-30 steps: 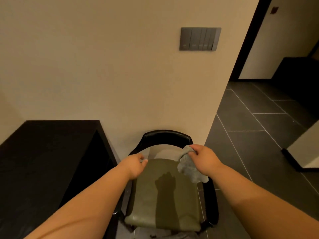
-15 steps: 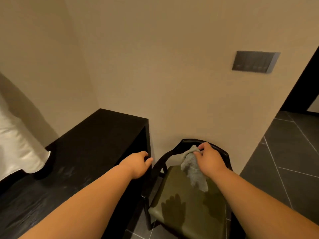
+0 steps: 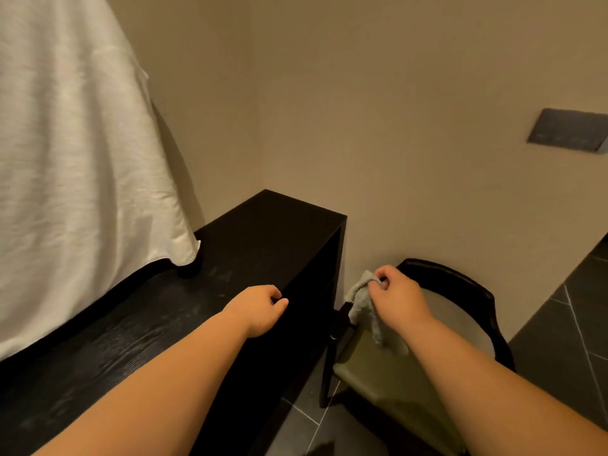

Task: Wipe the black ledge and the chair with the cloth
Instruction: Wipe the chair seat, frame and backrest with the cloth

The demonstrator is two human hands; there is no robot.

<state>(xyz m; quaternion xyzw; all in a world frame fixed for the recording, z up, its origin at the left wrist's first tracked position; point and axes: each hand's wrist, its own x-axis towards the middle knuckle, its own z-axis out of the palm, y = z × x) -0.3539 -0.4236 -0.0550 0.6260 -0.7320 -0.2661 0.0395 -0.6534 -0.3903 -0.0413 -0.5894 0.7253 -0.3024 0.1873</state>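
Cloth [image 3: 362, 302] in right hand [image 3: 399, 301], moved leftward, nearer black ledge [image 3: 263, 232]

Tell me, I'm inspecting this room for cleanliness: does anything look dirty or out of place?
Pale smudges streak the black ledge near the white bedding, whose corner drapes onto it. Nothing else stands out.

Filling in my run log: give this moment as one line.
right hand: grips cloth over chair | left hand: empty, loosely curled, at black ledge edge
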